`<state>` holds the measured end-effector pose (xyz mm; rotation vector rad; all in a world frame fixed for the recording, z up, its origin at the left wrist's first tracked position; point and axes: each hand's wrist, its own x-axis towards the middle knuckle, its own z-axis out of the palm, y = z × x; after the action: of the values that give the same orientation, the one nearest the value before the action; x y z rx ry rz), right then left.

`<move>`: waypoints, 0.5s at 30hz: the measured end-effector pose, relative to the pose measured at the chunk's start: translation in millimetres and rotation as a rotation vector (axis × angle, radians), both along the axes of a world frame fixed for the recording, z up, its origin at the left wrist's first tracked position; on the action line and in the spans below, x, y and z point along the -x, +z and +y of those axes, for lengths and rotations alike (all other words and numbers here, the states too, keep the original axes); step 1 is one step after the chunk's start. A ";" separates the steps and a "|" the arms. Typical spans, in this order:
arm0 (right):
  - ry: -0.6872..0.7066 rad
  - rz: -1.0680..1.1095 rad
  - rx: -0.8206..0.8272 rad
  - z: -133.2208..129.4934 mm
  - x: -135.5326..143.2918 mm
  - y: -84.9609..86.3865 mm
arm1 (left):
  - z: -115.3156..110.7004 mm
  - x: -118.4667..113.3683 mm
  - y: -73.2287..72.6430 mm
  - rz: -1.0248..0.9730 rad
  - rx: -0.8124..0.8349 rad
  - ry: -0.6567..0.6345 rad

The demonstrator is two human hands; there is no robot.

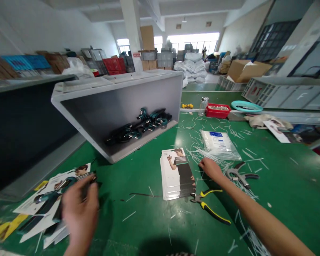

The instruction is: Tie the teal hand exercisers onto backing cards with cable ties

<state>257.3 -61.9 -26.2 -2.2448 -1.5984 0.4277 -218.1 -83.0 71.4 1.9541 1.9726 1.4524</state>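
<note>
Two bare hands reach over a green counter (138, 227). On the near left, the left hand (81, 202) is blurred, its fingers curled over a dark piece at the far right end of a spread of cards and tools; whether they are clamped on it, I cannot tell. Teal-and-black hand tools (49, 196) lie there on printed cards (29, 207) that overlap one another. To the right of the middle, the right hand (210, 169) has its fingertips drawn together at the near edge of a loose pile of thin white ties (209, 154); I cannot tell whether it pinches one. Between the hands, nearer the right one, sits a stack of picture cards (176, 174), slightly fanned toward the near side. Cutters (202, 203) with yellow-and-black handles lie open at the stack's near right corner, and gray pliers (237, 175) rest right of the right wrist. Just beyond the ties is a clear plastic bag (220, 144) with a blue label. On the far left, a gray crate (154, 94) stands on its side, more teal-and-black tools heaped inside. Along the far edge are a glass jar (203, 106), a red tray (217, 114) of small pieces and a turquoise dish (237, 104).
</note>
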 end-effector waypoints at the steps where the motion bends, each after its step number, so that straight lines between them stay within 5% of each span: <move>1: 0.018 0.029 0.002 0.7 -3.5 0.4 | 12.6 -28.6 -21.0 -0.003 0.133 -0.186; 3: 0.037 0.096 0.001 -2.4 -11.2 3.4 | 34.1 -89.4 -65.8 0.047 0.334 -0.468; 5: 0.031 0.169 -0.008 -10.4 -18.5 8.1 | 48.4 -141.6 -103.2 0.128 0.439 -0.459; 7: 0.021 0.228 -0.017 -20.9 -23.4 13.0 | 57.8 -173.9 -125.8 0.174 0.445 -0.452; 11: 0.015 0.351 -0.078 -38.5 -23.4 19.1 | 76.7 -182.7 -135.1 0.059 0.427 -0.519; 15: -0.021 0.458 -0.190 -39.1 -14.3 21.1 | 92.1 -168.6 -128.6 -0.303 0.468 -0.583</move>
<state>271.7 -101.0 -5.1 -1.8519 -1.3137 0.6945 -49.5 9.1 -57.2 1.7519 1.3010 0.9594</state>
